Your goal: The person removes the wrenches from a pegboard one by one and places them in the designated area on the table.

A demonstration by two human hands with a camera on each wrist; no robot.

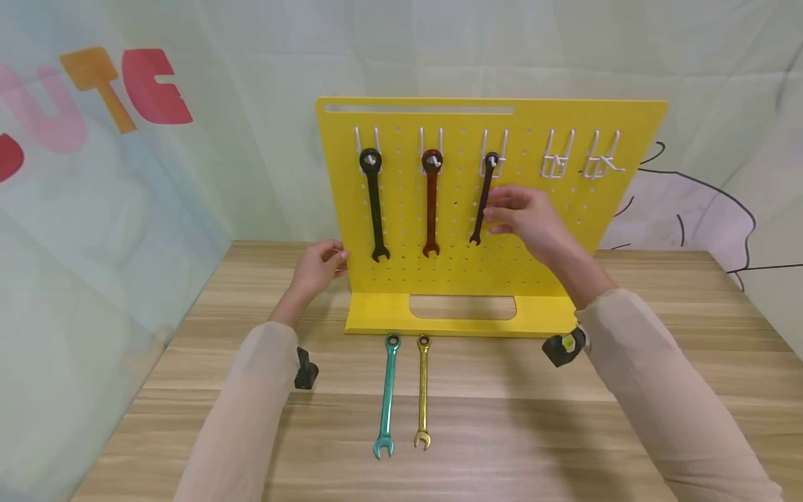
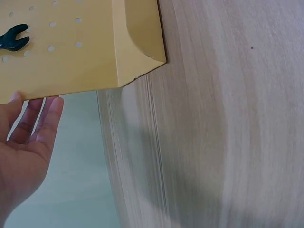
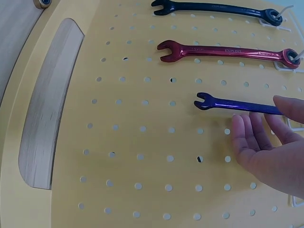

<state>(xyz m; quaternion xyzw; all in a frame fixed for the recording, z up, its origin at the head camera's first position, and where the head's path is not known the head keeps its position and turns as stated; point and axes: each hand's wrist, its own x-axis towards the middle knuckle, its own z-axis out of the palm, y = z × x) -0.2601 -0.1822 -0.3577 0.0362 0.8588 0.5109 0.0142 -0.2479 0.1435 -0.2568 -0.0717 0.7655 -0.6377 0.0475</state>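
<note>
1. While the right hand (image 1: 525, 217) is raised in front of the pegboard (image 1: 564, 230), its fingers (image 3: 251, 137) are loosely extended and grip nothing; the thumb lies at the shaft of the blue wrench (image 3: 237, 105), though actual contact cannot be confirmed.
2. Blue wrench: hangs by its ring end from the third hook from the board's left edge, tilted, open end lowest.
3. Left hand (image 1: 318, 268): fingers (image 2: 50, 114) straight and relaxed, fingertips at the board's left edge near its lower corner; nothing is held.
4. Red wrench (image 1: 431, 202): hangs upright on the second hook, just left of the blue one.
5. Black wrench (image 1: 373, 203): hangs upright on the first hook, nearest the board's left edge.
6. Two hooks (image 1: 577, 157) near the board's right edge carry nothing.
7. Board: stands upright toward the bench's (image 1: 690, 328) rear edge, its foot flat on the surface.
8. Green wrench (image 1: 387, 394) and gold wrench (image 1: 423, 392): lie side by side, apart, on the bench in front of the foot, ring ends toward the board.
</note>
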